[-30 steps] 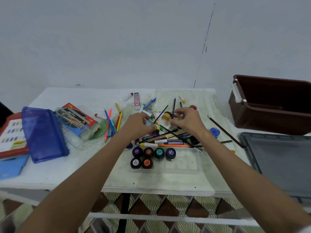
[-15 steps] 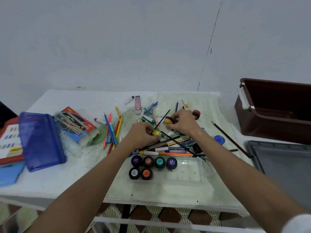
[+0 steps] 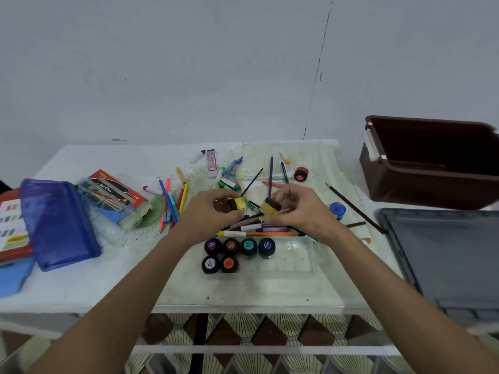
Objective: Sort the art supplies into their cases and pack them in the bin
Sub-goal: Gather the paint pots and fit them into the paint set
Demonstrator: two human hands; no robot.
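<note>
From the head camera, the left hand (image 3: 213, 211) grips a yellow paint pot (image 3: 237, 204) and the right hand (image 3: 299, 211) pinches an ochre paint pot (image 3: 270, 205), both held just above the pile of pens and brushes (image 3: 259, 226). Just nearer than that pile, six capped paint pots (image 3: 229, 253) sit in a clear tray (image 3: 294, 259). The brown bin (image 3: 432, 163) stands well right of it.
</note>
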